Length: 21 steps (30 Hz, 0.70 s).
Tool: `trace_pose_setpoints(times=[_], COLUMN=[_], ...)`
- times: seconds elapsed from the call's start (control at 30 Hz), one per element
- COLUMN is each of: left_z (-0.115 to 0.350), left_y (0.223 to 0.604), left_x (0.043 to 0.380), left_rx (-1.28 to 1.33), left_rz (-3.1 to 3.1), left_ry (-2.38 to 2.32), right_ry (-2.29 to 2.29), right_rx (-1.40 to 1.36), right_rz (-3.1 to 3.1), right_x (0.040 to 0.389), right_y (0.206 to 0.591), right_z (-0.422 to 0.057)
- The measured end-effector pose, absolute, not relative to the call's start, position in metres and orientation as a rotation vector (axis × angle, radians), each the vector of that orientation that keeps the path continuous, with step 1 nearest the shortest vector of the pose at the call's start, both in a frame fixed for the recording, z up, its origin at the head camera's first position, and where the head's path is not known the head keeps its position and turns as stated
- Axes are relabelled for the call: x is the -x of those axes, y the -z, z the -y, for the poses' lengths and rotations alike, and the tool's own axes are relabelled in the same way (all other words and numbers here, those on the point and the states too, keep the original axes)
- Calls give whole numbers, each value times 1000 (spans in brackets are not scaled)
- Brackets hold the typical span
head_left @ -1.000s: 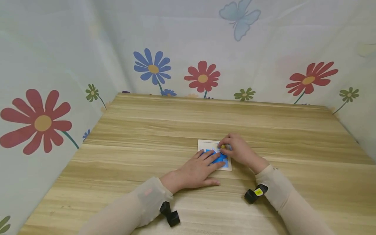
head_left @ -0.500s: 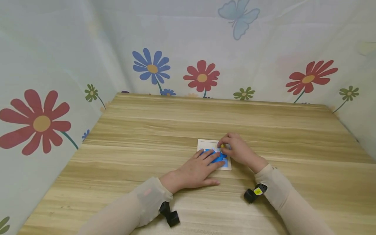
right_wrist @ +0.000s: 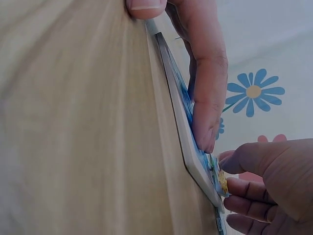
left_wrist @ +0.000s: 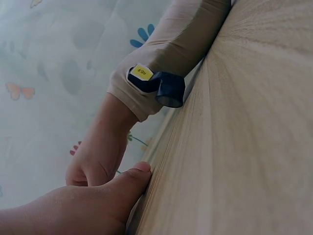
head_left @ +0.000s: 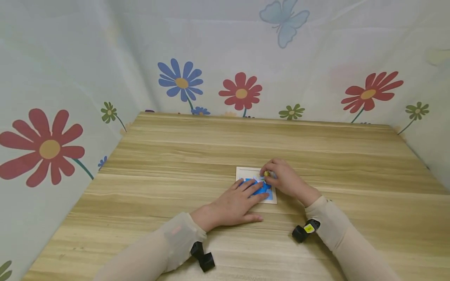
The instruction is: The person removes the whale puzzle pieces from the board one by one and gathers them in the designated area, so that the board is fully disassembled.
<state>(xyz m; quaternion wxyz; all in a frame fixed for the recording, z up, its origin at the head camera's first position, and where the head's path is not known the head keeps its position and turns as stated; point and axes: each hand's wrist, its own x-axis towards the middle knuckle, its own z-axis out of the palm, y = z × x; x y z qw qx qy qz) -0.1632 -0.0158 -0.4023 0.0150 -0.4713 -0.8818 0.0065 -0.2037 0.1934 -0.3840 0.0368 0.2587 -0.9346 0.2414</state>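
Observation:
A small puzzle board (head_left: pixel 245 171) with a pale rim and a blue picture lies on the wooden table. My left hand (head_left: pixel 232 203) rests over its lower left part, fingers spread and nearly straight, covering much of the picture. At the board's upper right corner, my right hand (head_left: pixel 286 179) pinches a small puzzle piece (right_wrist: pixel 223 185) printed in yellow and light blue. In the right wrist view the piece stands tilted at the board's edge, between thumb and fingers. Left fingers (right_wrist: pixel 210 93) reach down onto the blue surface close by.
The wood-grain table (head_left: pixel 175 152) extends around the board on all sides. Behind it hangs a white cloth (head_left: pixel 211 35) printed with flowers and a butterfly. Black wrist cameras (head_left: pixel 202 256) sit on both sleeves, near the tabletop.
The yellow-printed piece in my right fingertips has shifted and tilted slightly. My left hand stays in place on the board.

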Motion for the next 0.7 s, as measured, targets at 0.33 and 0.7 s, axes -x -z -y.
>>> trace_pose_setpoints(times=[0.33,0.7], left_z=[16,16], left_y=[401,400], left_x=[162,162], left_rx=[1462,1462], left_rz=[2757,2748], left_ry=[-14,-10], right_ry=[-777,-864], right_rx=[-781,-711], right_rz=[2837,2778], right_x=[205,208], right_y=[383,381], right_z=[-196,-197])
